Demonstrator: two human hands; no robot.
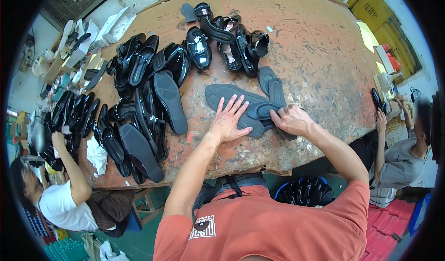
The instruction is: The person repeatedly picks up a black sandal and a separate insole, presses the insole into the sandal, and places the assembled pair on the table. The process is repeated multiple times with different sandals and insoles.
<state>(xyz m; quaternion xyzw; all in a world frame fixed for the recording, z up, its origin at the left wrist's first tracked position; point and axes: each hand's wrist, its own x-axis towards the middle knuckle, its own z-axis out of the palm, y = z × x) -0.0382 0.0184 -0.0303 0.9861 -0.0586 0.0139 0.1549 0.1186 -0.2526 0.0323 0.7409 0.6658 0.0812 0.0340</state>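
Several flat dark grey shoe soles [232, 95] lie overlapping on the worn brown table [320, 52] in front of me. My left hand [229, 118] rests flat on them with fingers spread. My right hand [290, 119] pinches the edge of one grey sole [262, 110] at the right of the pile. Two more grey soles [271, 85] stick out behind the pile.
Many black glossy sandals [148, 61] and upturned soles [169, 101] cover the table's left and back. A seated person in white [65, 200] works at the left, another in grey [398, 163] at the right. A blue bin of black shoes [306, 191] stands below the table edge.
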